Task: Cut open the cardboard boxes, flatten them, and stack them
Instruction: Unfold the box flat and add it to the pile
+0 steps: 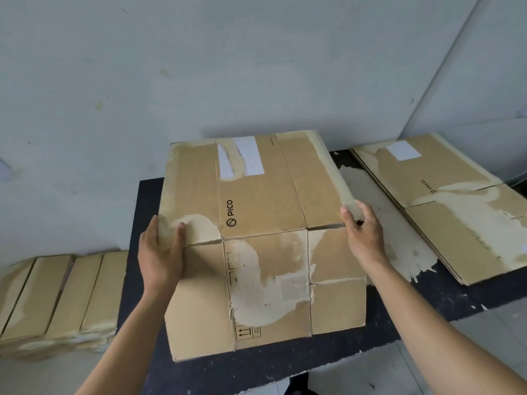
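The left thumb [180,231] lies on top of the flattened cardboard box [256,206] and the other fingers curl under its left edge, so the left hand [159,252] grips that side. The right hand [363,232] grips the opposite edge the same way, thumb on the top face, fingers wrapped round the rim. Held between them, the box's far panel, printed PICO [230,213], tilts up, while its near flaps slope down to the front of the dark worktop [256,369]. At the worktop's far right corner lies a stack of flattened boxes [456,223], apart from the held one. Off the worktop's left edge, lower down, sits another pile of cardboard [57,295].
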